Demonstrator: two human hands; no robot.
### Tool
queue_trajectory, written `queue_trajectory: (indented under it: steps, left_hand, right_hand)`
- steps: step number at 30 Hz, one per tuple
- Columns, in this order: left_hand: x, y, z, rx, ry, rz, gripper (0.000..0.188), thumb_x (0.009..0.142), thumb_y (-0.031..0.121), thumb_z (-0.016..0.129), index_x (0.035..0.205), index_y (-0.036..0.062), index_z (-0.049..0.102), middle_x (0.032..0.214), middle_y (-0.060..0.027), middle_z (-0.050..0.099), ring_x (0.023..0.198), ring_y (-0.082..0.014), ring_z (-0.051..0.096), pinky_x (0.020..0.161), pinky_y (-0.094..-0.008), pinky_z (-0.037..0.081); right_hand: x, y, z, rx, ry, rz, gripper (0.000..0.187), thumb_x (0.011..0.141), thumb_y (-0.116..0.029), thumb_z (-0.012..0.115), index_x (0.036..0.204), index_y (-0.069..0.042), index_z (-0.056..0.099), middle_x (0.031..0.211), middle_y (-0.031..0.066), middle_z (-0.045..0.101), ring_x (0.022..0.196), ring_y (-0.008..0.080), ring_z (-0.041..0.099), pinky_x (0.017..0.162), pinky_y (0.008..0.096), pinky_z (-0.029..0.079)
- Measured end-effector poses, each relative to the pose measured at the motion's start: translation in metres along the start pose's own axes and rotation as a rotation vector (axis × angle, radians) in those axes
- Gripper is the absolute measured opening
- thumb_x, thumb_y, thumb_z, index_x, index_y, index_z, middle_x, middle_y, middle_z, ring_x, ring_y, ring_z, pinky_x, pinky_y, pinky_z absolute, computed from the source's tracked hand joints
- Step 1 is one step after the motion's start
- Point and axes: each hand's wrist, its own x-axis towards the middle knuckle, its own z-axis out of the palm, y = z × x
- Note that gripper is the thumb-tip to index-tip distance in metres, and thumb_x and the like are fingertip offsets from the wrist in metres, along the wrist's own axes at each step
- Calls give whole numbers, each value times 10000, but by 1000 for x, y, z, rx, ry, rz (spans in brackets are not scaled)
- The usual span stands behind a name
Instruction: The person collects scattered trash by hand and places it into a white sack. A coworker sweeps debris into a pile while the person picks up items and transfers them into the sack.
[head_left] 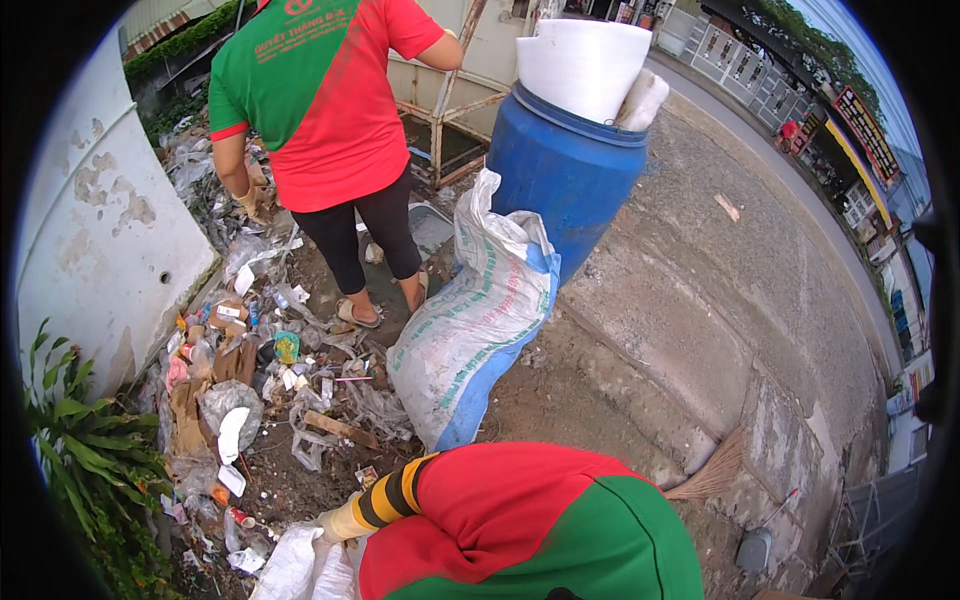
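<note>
My right arm, in a red-and-green sleeve with a black-and-yellow striped cuff, bends across the lower edge toward the left. At its end my right hand (345, 521), in a pale glove, is closed on a crumpled white sack (290, 568); part of the fingers is hidden. My left hand is out of view. Just ahead lies a heap of mixed litter (245, 385), with plastic, cardboard, cups and foam on dirt. A tall white woven sack (470, 320) with a blue side leans against a blue barrel (565, 180).
A co-worker (320, 110) in a red-and-green shirt and gloves stands beyond the litter. White rolled foam (582, 70) fills the barrel's top. A broom (715, 468) and dustpan (754, 549) lie at right. A peeling white wall (110, 220) and leafy plant (85, 460) border the left.
</note>
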Motion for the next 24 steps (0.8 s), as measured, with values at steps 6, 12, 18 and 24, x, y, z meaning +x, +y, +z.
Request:
queue_trajectory:
  steps: [6,12,18,24]
  left_hand:
    - [3,3,2,40,-10,44,463,865,203,547,1256,-36,477,1207,-168,551,1076,-294,550,917,-425,455]
    - [13,6,-31,80,51,91,467,861,196,551,1257,-39,474,1205,-173,550,1072,-298,552,915,-430,458]
    - [-8,13,-144,152,219,128,472,857,190,556,1259,-42,471,1203,-177,550,1069,-301,554,913,-436,461]
    - [19,-82,-149,-654,-65,-352,303,853,227,611,1093,43,584,1035,-95,649,934,-241,622,831,-365,501]
  right_hand:
    - [20,11,11,-16,-59,43,426,807,-391,592,1130,-113,605,908,105,679,761,224,678,656,429,542]
    - [23,18,4,24,-61,81,407,826,-390,572,1127,-118,600,904,99,679,753,223,676,650,423,541]
    - [26,42,27,91,-115,245,388,845,-390,552,1124,-124,595,899,92,678,744,222,674,643,417,539]
    - [40,64,34,208,-89,458,370,864,-389,533,1121,-129,590,895,86,678,736,221,672,637,411,538]
